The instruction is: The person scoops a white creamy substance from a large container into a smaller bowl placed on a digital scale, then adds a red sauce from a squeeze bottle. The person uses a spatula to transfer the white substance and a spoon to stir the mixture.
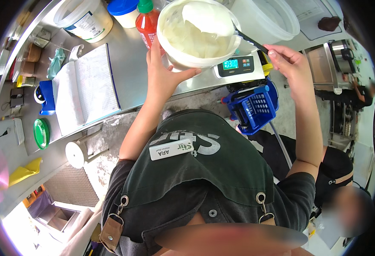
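Observation:
My left hand (165, 68) grips the near left side of a round white plastic tub (187, 62), thumb spread along its outer wall. Thick white cream (190, 38) fills the lower part of the tub. In my right hand (286, 62) is the handle of a black-handled utensil (251, 41). Its head is hidden by a large mound of cream inside the tub. A digital kitchen scale (238, 67) with a lit display lies just right of the tub. Against the tub's left side stands a red squeeze bottle (147, 27) with a green cap.
An open ruled notebook (94, 80) lies left on the steel counter (129, 73). Behind are a labelled tub (85, 24), a blue-lidded container (125, 12) and a translucent bucket (264, 22). Blue plastic baskets (254, 108) are below the counter edge. People (347, 208) are at the right.

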The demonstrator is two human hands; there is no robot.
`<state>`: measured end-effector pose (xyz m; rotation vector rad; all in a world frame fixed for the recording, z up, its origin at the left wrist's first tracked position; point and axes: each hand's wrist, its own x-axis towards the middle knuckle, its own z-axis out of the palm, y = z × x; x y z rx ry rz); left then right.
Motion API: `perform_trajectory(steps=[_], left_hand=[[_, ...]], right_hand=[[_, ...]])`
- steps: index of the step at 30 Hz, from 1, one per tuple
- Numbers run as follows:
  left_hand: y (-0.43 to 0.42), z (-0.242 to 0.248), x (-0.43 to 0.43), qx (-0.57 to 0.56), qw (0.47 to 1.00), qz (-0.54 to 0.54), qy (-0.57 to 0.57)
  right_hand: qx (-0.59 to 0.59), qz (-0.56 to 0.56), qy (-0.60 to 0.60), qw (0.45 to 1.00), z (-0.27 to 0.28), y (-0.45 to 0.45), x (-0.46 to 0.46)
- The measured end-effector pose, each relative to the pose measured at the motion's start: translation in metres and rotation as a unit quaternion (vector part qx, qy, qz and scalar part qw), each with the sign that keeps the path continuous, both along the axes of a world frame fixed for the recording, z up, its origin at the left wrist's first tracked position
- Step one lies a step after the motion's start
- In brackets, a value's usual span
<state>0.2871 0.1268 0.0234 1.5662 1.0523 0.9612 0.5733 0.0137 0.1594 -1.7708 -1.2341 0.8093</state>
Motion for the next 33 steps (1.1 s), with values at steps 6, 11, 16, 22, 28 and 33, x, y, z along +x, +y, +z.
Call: perform_trajectory(steps=[6,11,16,22,28,33], left_hand=[[-0.001,0.006,0.000,-0.034,0.999,-0.001,0.000],[-0.001,0.006,0.001,-0.034,0.999,0.004,0.000],[-0.001,0.007,0.001,-0.031,0.999,0.006,-0.012],[0.000,0.006,0.001,-0.031,0.999,0.008,-0.018],[-0.001,0.005,0.001,-0.025,0.999,0.004,-0.029],[0.000,0.006,0.000,-0.027,0.999,-0.006,-0.030]], right_hand=[[0.012,-0.047,-0.016,0.999,0.044,-0.012,0.041],[0.076,-0.125,-0.066,0.987,0.085,-0.022,0.073],[0.158,-0.181,-0.340,0.909,0.068,-0.020,0.079],[0.268,-0.128,-0.760,0.578,0.032,-0.023,0.089],[0.337,-0.145,-0.760,0.537,0.031,-0.027,0.091],[0.277,-0.202,-0.668,0.661,0.016,-0.028,0.086]])
